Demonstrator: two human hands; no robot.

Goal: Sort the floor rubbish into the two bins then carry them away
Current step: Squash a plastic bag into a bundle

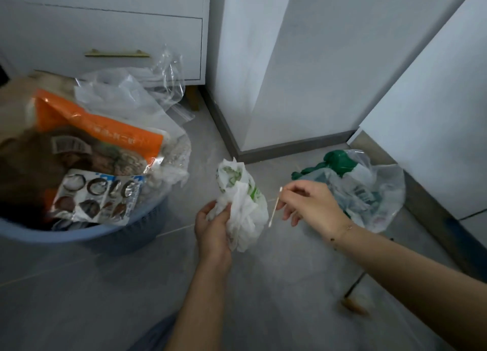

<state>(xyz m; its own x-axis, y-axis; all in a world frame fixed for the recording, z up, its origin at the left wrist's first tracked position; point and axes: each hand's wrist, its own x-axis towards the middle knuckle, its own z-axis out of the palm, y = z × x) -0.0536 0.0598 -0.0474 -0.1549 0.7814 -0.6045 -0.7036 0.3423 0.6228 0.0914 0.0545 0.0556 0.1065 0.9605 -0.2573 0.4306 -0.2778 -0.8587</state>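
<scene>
Left hand: your left hand [214, 228] grips a crumpled white bag [243, 205] above the floor.
Right hand: your right hand [311, 201] pinches a cotton swab [274, 207].
Bins: heaped blue bin [110, 232] left; bag-lined one [369, 190] right.
Risk: the lightly pinched swab could slip; packets could slide off the heap.

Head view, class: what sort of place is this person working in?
Probably a room in a home. A white drawer unit with a brass handle stands on grey floor tiles, beside white walls with skirting, and a blue bin holds household packaging.
</scene>
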